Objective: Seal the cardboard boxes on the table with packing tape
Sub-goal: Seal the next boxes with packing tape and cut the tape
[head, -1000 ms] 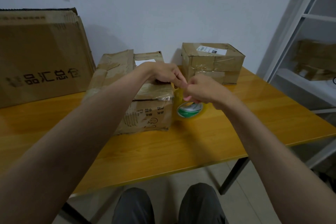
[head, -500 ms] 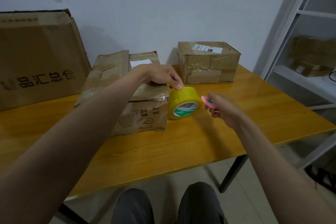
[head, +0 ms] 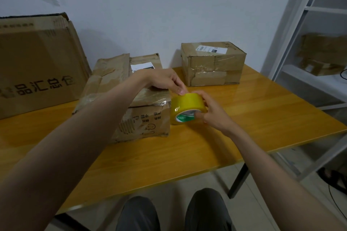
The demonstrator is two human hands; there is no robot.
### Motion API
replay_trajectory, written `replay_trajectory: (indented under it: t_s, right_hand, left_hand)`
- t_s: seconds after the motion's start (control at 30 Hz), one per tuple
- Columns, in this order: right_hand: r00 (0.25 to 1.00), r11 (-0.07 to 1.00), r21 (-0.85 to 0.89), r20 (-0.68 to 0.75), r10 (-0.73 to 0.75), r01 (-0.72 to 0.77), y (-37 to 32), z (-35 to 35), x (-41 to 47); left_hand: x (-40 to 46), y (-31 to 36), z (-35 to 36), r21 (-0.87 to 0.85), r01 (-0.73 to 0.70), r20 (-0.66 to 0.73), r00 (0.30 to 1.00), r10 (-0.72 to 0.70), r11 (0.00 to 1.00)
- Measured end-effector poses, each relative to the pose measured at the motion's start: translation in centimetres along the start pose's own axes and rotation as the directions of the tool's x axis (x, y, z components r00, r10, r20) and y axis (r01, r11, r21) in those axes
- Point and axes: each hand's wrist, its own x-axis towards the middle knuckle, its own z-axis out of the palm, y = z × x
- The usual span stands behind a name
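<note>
A yellow roll of packing tape [head: 185, 104] stands on edge on the wooden table [head: 262, 118], against the right side of a worn cardboard box [head: 142, 120]. My right hand [head: 210, 110] grips the roll, thumb in its green-and-white core. My left hand [head: 167, 80] reaches over the box's top and pinches at the tape on top of the roll. A smaller taped box [head: 214, 63] with a white label sits at the back of the table.
A large flattened carton with black printed characters [head: 35, 65] leans against the wall at the left. A white shelf unit [head: 308, 43] at the right holds another box [head: 323, 54]. My knees show below the table's front edge.
My right hand, which held a small pink thing away from the roll half a second ago, has come back and taken hold of the roll. My left hand has stayed at the roll's top.
</note>
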Motion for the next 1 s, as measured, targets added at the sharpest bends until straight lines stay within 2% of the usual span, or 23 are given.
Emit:
replay_trajectory:
  t_s: [0.1,0.2,0.3,0.4,0.53,0.7,0.83,1.0]
  right_hand:
    - [0.997,0.999,0.009,-0.066,0.036,-0.036,-0.4,0.1,0.2]
    - [0.993,0.996,0.032,-0.075,0.089,-0.087,-0.4,-0.1,0.3]
    - [0.981,0.99,0.006,-0.132,0.143,-0.144,-0.1,0.1,0.5]
    - [0.962,0.978,-0.114,-0.231,0.148,-0.177,0.8,0.5,0.4]
    - [0.961,0.978,-0.157,-0.261,0.092,-0.136,1.4,2.1,-0.8]
    - [0.947,0.986,-0.153,-0.322,0.017,-0.07,1.5,4.4,-1.9]
    - [0.935,0.987,-0.161,-0.353,-0.043,-0.016,2.1,5.3,-2.7]
    - [0.95,0.988,-0.149,-0.3,-0.082,0.039,2.9,6.0,-2.9]
  left_hand:
    - [-0.6,0.3,0.1,-0.062,-0.01,0.012,1.0,0.011,0.998]
    - [-0.7,-0.2,0.4,0.078,-0.037,0.015,0.999,0.036,0.996]
    - [-0.2,-0.5,0.7,0.168,0.004,-0.044,0.999,0.003,0.986]
    - [0.1,-0.7,1.2,0.207,0.067,-0.169,0.985,-0.032,0.976]
    - [-0.2,0.1,2.4,0.161,0.057,-0.371,0.928,0.007,0.985]
    - [0.0,0.7,3.2,0.229,0.084,-0.387,0.922,0.011,0.97]
    - [-0.1,1.9,3.4,0.154,0.06,-0.473,0.881,0.02,0.986]
    - [0.1,3.1,3.7,0.172,0.098,-0.499,0.867,0.001,0.98]
